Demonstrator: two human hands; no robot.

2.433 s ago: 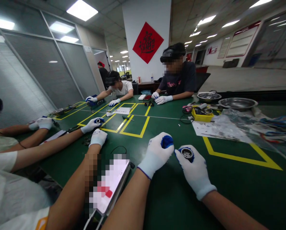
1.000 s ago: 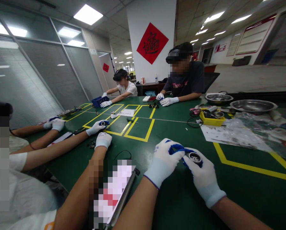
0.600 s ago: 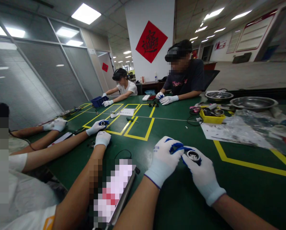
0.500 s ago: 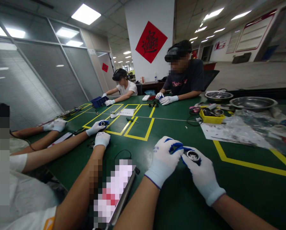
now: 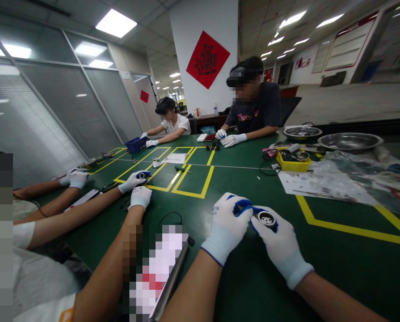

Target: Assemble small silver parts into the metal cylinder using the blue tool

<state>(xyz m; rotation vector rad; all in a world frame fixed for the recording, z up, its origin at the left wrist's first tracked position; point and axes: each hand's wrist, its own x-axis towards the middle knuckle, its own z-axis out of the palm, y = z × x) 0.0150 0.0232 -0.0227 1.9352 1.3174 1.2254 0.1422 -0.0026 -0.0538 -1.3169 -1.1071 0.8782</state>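
Both my hands wear white gloves with blue palms and meet above the green table. My right hand is closed around a round metal part, whose open end with small holes faces up. Beside it, my left hand is closed in a pinch, its fingertips close to the part and to my right thumb. What lies between the left fingertips, if anything, is hidden.
A phone on a stand is left of my left forearm. A neighbour's gloved hands are further left. Yellow bin, metal bowls and plastic bags lie at right. Two people sit opposite, near a blue crate.
The whole view has shifted slightly, so most things appear a little further left. My hands keep nearly the same pose around the metal part.
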